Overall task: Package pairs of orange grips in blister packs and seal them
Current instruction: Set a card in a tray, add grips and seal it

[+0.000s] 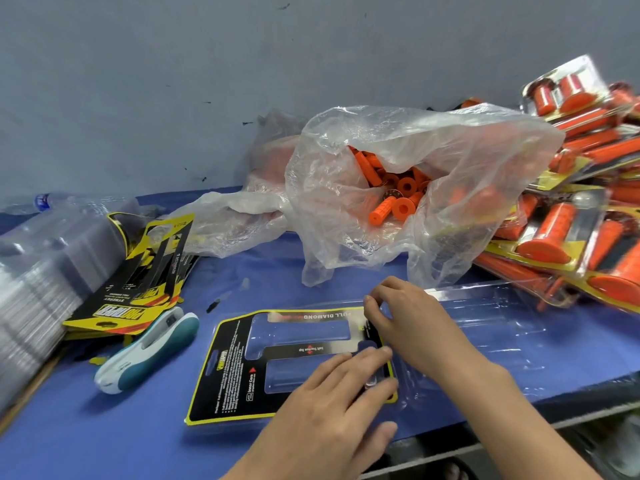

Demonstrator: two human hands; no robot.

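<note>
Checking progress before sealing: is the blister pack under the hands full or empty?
Empty: the blister pack shows blue table through both windows; no orange grips inside.

- The left hand (332, 407) lies palm down, fingers stretched forward and held close together, flat and relaxed with nothing clasped in it.
- Its thumb sticks out to the right, low and apart from the other fingers.
- The left forearm runs back toward the lower edge of view.
- The right hand (405, 317) sits just ahead of the left fingertips, knuckles up, fingers curled downward, the tips bunched in a light pinch.
- The right wrist bends slightly, the bare forearm slanting back to the lower right.
</note>
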